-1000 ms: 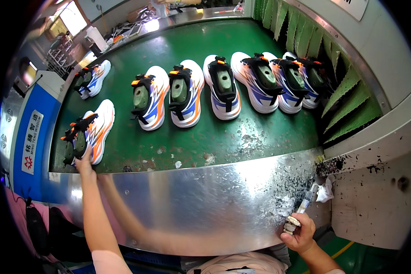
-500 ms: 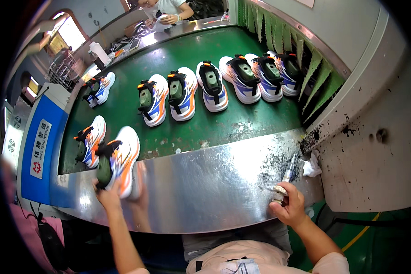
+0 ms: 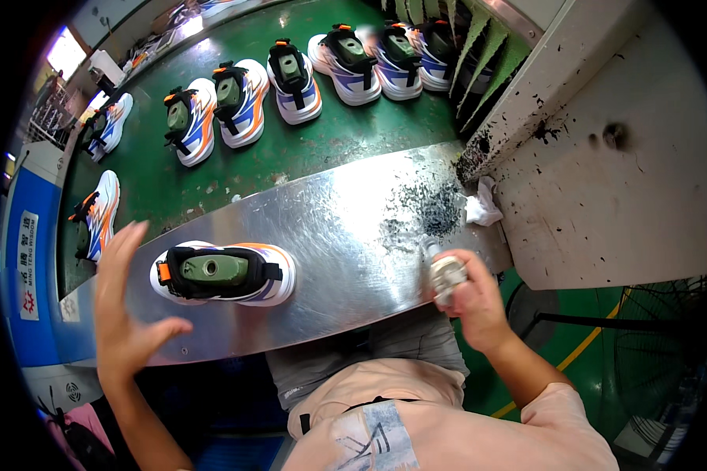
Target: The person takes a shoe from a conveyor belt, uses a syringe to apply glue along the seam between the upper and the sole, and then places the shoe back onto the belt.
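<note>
A white, orange and blue sneaker lies on the metal ledge with its toe toward the right. A green shoe last fills its opening. Just left of its heel is my left hand, open with the thumb apart and fingers raised, not touching it. My right hand is closed around a whitish, lumpy piece over the right part of the ledge. A small pale tip pokes out above the fingers; its kind is unclear.
Several similar sneakers stand on the green conveyor belt beyond the ledge. Green strip flaps hang at the machine opening. A crumpled white tissue lies beside black smears by the machine wall. A fan stands at right.
The sneaker has gone from my left hand onto the ledge, turned sideways. My left hand has let go and spread open. My right hand still grips the whitish piece. The whole view has shifted.
</note>
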`<state>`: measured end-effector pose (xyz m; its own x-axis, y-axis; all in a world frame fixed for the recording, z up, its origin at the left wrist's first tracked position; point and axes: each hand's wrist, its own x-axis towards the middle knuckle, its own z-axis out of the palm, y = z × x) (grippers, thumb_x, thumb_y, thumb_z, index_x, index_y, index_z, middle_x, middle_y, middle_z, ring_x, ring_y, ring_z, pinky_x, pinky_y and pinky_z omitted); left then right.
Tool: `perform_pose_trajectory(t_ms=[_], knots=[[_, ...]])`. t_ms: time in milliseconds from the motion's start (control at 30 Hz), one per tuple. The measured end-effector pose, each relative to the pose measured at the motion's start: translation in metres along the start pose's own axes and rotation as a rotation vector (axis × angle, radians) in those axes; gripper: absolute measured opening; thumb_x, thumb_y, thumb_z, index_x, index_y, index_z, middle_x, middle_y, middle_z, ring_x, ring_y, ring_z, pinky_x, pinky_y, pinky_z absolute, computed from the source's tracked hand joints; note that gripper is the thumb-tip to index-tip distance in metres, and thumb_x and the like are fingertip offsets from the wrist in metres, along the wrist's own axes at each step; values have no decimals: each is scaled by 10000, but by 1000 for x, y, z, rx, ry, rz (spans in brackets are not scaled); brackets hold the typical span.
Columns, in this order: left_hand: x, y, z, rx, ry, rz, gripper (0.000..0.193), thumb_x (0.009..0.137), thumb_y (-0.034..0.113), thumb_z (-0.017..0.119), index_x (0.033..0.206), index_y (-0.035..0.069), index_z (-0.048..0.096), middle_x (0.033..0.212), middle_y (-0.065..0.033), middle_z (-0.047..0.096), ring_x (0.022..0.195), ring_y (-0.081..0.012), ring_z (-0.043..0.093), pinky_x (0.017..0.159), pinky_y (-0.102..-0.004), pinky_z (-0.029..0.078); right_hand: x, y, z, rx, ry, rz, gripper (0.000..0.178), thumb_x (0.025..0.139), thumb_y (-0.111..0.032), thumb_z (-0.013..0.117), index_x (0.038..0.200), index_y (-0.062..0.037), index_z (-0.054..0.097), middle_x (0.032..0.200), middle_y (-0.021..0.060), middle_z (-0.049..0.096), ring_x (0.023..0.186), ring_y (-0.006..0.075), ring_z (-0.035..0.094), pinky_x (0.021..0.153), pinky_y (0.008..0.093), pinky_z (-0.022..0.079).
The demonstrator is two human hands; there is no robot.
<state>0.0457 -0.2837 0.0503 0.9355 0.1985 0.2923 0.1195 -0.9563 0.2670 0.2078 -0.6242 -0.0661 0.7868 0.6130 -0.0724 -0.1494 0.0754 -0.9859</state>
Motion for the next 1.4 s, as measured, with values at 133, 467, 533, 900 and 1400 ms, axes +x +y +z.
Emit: perform_pose_trajectory(t_ms=[133,467,533,900,1400], knots=[[52,-5,38,-209,-468,10,638,410,152,850,1006,46,647,973,-127,661,897,-333,637,829,-361,509,16,-11,-14,184,88,-4,473,956,-483,429,1169,-61,451,774,40,530,538,31,315,455,179,235],[-40,48,71,-52,27,293,399,621,101,733,1000,17,643,1040,-148,649,994,-348,624,876,-436,493,24,5,-16,-57,208,22,394,948,-376,507,1200,-76,464,826,-19,504,608,19,361,504,157,283],[-44,47,70,-45,32,279,400,632,133,747,998,15,638,1041,-147,648,1004,-349,617,884,-437,488,17,3,-7,-128,130,43,399,950,-345,516,1232,-68,458,885,-30,503,688,20,410,569,159,338],[-22,67,58,98,-16,91,619,544,233,791,1079,-16,605,1077,-149,612,1004,-340,592,874,-436,465,17,1,-3,-318,80,-80,391,947,-304,538,1220,-33,466,954,0,531,803,51,464,700,188,412],[-69,67,74,-126,121,188,215,729,141,675,912,30,668,940,-99,667,919,-237,655,837,-363,526,29,-47,30,-28,-93,93,589,890,-650,396,1106,-103,446,553,-19,388,437,48,295,376,207,206]])
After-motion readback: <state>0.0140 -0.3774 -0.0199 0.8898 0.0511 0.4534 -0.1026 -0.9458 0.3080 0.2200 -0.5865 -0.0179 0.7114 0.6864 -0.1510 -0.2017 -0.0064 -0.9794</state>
